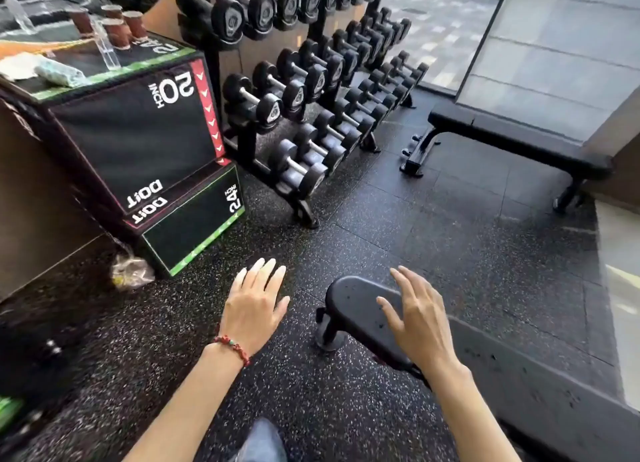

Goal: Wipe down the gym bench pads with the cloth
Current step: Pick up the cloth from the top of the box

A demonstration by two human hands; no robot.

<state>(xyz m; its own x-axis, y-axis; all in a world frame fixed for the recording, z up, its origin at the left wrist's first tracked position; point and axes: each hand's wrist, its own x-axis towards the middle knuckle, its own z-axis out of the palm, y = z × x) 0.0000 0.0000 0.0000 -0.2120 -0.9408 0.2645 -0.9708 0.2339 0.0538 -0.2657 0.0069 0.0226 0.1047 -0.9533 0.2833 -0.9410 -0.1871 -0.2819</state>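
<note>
Near bench pad [360, 314]: smooth black vinyl with a rounded end, on a black metal foot. The right hand [420, 323] is over it, fingers straight and spread, holding nothing; contact with the pad cannot be told. The left hand [254, 305], left of the pad, is over the floor, fingers straight and close together. Floor [450, 226]: black speckled rubber tiles. Beyond the pad, a tiered rack of rubber-headed dumbbells [311, 91] and a flat black bench [512, 139]. Far left of the pad, stacked padded boxes [138, 132] carry a pale rolled cloth [59, 72] and brown cups [117, 25], their contents hidden.
</note>
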